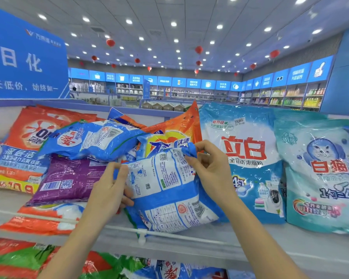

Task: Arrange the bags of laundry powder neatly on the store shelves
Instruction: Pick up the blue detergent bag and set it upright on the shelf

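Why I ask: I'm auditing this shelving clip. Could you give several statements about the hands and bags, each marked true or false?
1. The left hand and the right hand both hold the blue-white bag. True.
2. That bag shows its front logo to the camera. False: its back faces the camera, with a barcode and QR codes.
3. The purple bag lies flat in the left pile. True.
4. The teal bag lies flat in that pile. False: it stands upright at the right end, beside the light-blue bag.
5. The right hand's fingers pinch the blue-white bag's top corner. True.
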`<act>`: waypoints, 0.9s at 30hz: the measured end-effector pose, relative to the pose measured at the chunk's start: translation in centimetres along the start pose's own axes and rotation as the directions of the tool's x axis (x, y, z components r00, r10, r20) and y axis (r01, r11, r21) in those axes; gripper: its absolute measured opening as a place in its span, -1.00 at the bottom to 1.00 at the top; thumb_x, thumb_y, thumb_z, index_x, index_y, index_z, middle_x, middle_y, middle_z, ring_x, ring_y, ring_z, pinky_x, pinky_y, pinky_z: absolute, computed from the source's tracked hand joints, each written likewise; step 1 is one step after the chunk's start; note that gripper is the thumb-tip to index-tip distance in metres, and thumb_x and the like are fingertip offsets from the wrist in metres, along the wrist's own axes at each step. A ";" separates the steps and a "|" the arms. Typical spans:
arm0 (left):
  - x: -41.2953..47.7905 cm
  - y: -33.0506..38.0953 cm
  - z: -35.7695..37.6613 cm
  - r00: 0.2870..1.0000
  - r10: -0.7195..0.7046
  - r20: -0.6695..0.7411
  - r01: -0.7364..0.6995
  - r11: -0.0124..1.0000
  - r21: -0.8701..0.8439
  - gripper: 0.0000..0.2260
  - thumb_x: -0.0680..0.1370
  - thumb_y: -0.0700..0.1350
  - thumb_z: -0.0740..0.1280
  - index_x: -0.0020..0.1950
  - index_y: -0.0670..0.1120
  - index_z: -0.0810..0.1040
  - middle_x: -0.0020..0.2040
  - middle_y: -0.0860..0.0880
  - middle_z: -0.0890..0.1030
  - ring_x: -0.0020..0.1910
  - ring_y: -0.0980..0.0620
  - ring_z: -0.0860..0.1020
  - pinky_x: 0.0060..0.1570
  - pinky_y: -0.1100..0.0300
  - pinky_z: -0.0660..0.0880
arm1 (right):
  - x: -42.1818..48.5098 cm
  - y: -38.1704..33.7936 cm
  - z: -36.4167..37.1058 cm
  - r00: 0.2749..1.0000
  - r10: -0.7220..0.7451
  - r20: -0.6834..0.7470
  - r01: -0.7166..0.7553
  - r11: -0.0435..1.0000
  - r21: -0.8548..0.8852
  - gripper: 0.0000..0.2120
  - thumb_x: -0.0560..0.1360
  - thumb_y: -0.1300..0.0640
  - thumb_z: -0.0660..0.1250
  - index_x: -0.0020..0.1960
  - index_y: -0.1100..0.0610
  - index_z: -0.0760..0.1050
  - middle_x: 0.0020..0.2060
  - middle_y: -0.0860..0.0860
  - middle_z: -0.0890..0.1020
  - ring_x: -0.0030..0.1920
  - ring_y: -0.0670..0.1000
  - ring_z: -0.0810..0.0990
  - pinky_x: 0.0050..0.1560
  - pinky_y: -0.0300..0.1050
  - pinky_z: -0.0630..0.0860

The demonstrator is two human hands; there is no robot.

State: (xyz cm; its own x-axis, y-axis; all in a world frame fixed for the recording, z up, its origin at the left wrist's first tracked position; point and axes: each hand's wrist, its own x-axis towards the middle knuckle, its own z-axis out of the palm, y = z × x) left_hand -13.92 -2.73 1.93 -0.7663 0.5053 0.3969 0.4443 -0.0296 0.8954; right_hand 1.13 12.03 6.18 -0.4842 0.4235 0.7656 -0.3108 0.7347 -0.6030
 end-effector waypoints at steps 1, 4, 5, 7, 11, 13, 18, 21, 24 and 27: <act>0.1 0.5 0.1 0.998 0.013 0.062 -0.017 0.998 0.067 -0.79 0.59 0.11 0.07 0.21 0.17 0.35 -0.41 -0.15 0.60 -0.51 -0.07 0.60 -0.43 0.13 0.49 | -0.1 0.0 -0.2 1.000 -0.017 -0.004 0.017 1.000 -0.007 -0.86 0.43 0.04 0.33 -0.14 0.11 0.43 -0.34 0.28 0.53 -0.31 0.29 0.51 -0.34 0.14 0.43; 1.3 2.7 0.3 0.951 -0.103 0.293 0.029 0.968 0.249 -0.61 0.55 0.25 -0.04 0.38 0.30 0.12 -0.37 -0.16 0.61 -0.47 -0.07 0.62 -0.44 0.20 0.50 | -0.6 0.1 -0.9 1.000 -0.031 0.007 0.031 0.999 -0.021 -0.91 0.42 0.08 0.35 -0.19 0.04 0.43 -0.34 0.23 0.54 -0.35 0.22 0.48 -0.34 0.03 0.38; 1.8 3.5 0.2 0.917 -0.193 0.350 0.093 0.954 0.284 -0.55 0.53 0.29 -0.09 0.39 0.22 0.18 -0.35 -0.17 0.61 -0.44 -0.09 0.63 -0.43 0.21 0.50 | -0.8 0.0 -1.1 0.999 -0.038 0.017 0.039 0.999 -0.030 -0.90 0.42 0.10 0.35 -0.19 0.04 0.42 -0.32 0.23 0.56 -0.35 0.22 0.48 -0.33 0.01 0.38; 2.2 4.6 -0.1 0.842 -0.332 0.425 0.201 0.925 0.323 -0.49 0.50 0.34 -0.15 0.30 0.11 0.27 -0.32 -0.20 0.63 -0.37 -0.14 0.65 -0.38 0.18 0.55 | -1.4 -0.3 -1.5 0.996 -0.071 0.049 0.073 0.996 -0.048 -0.89 0.42 0.11 0.36 -0.18 0.10 0.44 -0.30 0.19 0.58 -0.36 0.18 0.48 -0.31 0.02 0.41; 2.0 5.7 0.1 0.856 -0.342 0.387 0.226 0.922 0.314 -0.45 0.52 0.33 -0.09 0.03 -0.09 0.42 -0.34 -0.24 0.65 -0.36 -0.16 0.65 -0.30 0.12 0.61 | -2.7 -1.8 -1.9 0.978 -0.150 0.144 0.166 0.980 -0.105 -0.86 0.40 0.21 0.39 -0.21 0.07 0.43 -0.35 -0.14 0.47 -0.40 -0.08 0.40 -0.33 -0.26 0.38; 1.9 5.6 0.7 0.932 -0.194 0.305 0.126 0.965 0.229 -0.44 0.53 0.30 0.07 -0.12 -0.20 0.48 -0.34 -0.23 0.65 -0.38 -0.13 0.64 -0.24 0.10 0.60 | -3.1 -3.0 -2.9 0.962 -0.095 0.256 0.123 0.988 -0.097 -0.76 0.36 0.23 0.43 -0.22 -0.06 0.43 -0.32 -0.16 0.49 -0.39 -0.08 0.44 -0.28 -0.29 0.42; 1.4 6.0 0.4 0.926 0.371 0.066 -0.377 0.914 0.149 -0.54 0.23 0.32 0.28 -0.45 -0.09 0.33 -0.48 0.05 0.25 -0.50 0.09 0.20 -0.35 0.15 0.17 | -3.0 -4.6 -7.8 0.822 0.040 0.568 -0.179 0.965 0.191 -0.74 0.28 0.26 0.44 -0.09 0.01 0.55 -0.18 -0.01 0.63 -0.27 0.01 0.65 -0.20 -0.22 0.54; 1.6 7.6 0.1 0.868 0.495 0.035 -0.496 0.868 0.029 -0.60 0.28 0.24 0.34 -0.42 -0.06 0.33 -0.55 0.08 0.27 -0.53 0.15 0.17 -0.42 0.27 0.15 | -1.4 -2.3 -8.0 0.964 0.150 0.218 -0.203 0.949 0.242 -0.90 0.41 0.18 0.42 -0.09 0.11 0.54 -0.21 0.00 0.64 -0.24 0.01 0.65 -0.14 -0.11 0.60; 2.3 8.4 1.0 0.818 0.572 0.067 -0.571 0.820 -0.026 -0.64 0.27 0.10 0.44 -0.34 -0.09 0.32 -0.58 0.06 0.24 -0.59 0.16 0.13 -0.55 0.38 0.05 | 0.0 0.6 -5.8 0.921 0.363 0.142 -0.387 0.894 0.225 -0.77 0.48 -0.02 0.24 0.08 0.05 0.47 0.03 0.09 0.61 -0.06 -0.04 0.64 -0.02 -0.13 0.58; 2.9 7.8 2.2 0.796 0.584 0.160 -0.549 0.808 -0.216 -0.64 0.29 -0.19 0.51 -0.34 -0.08 0.29 -0.57 0.11 0.34 -0.62 0.24 0.19 -0.58 0.46 0.10 | 0.3 1.6 -3.1 0.809 0.493 0.321 -0.578 0.767 0.279 -0.47 0.41 -0.25 0.15 0.28 0.00 0.38 0.16 -0.01 0.58 0.08 -0.05 0.59 0.15 -0.04 0.50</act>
State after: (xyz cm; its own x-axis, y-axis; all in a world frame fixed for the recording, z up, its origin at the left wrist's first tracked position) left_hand -11.68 0.44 9.60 -0.2767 0.5227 0.8063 0.6791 -0.4873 0.5490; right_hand 2.97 15.02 6.14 -0.8073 0.5345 0.2501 -0.1868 0.1705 -0.9675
